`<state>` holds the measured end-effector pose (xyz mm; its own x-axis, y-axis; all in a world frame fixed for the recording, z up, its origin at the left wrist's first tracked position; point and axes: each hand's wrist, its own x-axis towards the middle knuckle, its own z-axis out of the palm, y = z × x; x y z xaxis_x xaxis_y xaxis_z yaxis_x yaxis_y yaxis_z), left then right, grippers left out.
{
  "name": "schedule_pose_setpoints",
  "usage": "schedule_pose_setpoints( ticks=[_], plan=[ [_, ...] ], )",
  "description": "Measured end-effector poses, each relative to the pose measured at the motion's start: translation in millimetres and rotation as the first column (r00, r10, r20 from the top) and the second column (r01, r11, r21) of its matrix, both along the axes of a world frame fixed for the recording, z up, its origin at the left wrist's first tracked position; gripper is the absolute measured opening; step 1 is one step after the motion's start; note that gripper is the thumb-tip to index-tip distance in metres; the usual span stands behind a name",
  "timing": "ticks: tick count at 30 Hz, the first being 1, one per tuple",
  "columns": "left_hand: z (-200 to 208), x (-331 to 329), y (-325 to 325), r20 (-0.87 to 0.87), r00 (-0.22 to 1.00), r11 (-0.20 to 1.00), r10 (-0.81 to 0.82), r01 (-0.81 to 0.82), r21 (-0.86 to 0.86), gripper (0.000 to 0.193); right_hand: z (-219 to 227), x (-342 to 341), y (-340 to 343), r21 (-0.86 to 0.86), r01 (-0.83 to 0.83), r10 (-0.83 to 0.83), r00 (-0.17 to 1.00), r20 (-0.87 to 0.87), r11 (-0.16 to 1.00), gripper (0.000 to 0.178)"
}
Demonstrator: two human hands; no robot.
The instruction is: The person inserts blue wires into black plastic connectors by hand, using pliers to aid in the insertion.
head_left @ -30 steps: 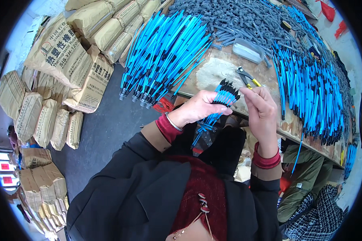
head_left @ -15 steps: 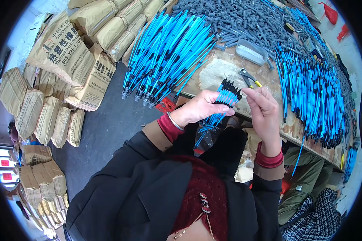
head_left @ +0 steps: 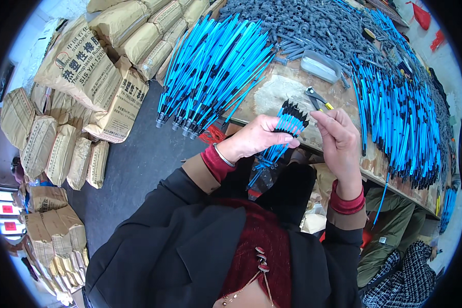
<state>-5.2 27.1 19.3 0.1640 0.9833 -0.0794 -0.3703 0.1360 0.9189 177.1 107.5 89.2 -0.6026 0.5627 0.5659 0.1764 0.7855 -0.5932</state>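
Observation:
My left hand (head_left: 259, 137) is closed around a bundle of thin blue tubes with black tips (head_left: 291, 122), the tips fanned upward above the fist. Below the hand the blue ends of the bundle hang down over my lap. To the right of the tips is my right hand (head_left: 340, 137), its thumb and forefinger pinched together close to the outermost tip. Whatever lies in that pinch is too small to make out. Just beyond my hands, pliers with yellow-and-black handles (head_left: 313, 96) lie on the wooden table (head_left: 274, 95).
Blue tubes with black fittings are heaped at the table's left (head_left: 218, 66) and right (head_left: 395, 115). Grey plastic fittings (head_left: 318, 28) pile up at the back, behind a clear plastic box (head_left: 321, 68). Brown paper sacks (head_left: 82, 72) stack on the left floor.
My right hand and wrist have shifted slightly to the right, fingers still pinched. The left hand and its bundle have stayed in place.

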Motion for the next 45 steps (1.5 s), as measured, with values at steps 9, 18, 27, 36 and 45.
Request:
schedule_pose_setpoints(
  ticks=[9, 18, 27, 36, 45],
  plan=[
    [2, -1, -1, -0.003, 1.000, 1.000, -0.010, 0.010, 0.010, 0.022, -1, 1, 2, -0.123, -0.081, 0.076, 0.996, -0.047, 0.989, 0.019],
    [4, -2, -2, 0.046, 0.998, 0.999, -0.048, 0.049, -0.022, 0.025, -5, 2, 5, -0.122, -0.109, 0.104, 0.993, -0.048, 0.987, 0.021],
    [5, -1, -1, 0.016, 1.000, 0.999, -0.024, 0.024, -0.034, 0.024, 3, -3, -3, 0.038, -0.017, 0.016, 1.000, 0.013, 0.999, 0.023],
    [9, -1, -2, 0.007, 0.999, 0.998, -0.035, 0.035, -0.042, 0.023, 5, -8, 0, 0.116, -0.036, 0.035, 0.999, 0.017, 0.993, 0.029],
    [6, -2, -3, 0.015, 0.999, 0.999, -0.030, 0.030, -0.021, 0.021, 9, -12, -7, 0.197, -0.009, -0.001, 0.999, 0.054, 0.980, 0.030]
  ],
)
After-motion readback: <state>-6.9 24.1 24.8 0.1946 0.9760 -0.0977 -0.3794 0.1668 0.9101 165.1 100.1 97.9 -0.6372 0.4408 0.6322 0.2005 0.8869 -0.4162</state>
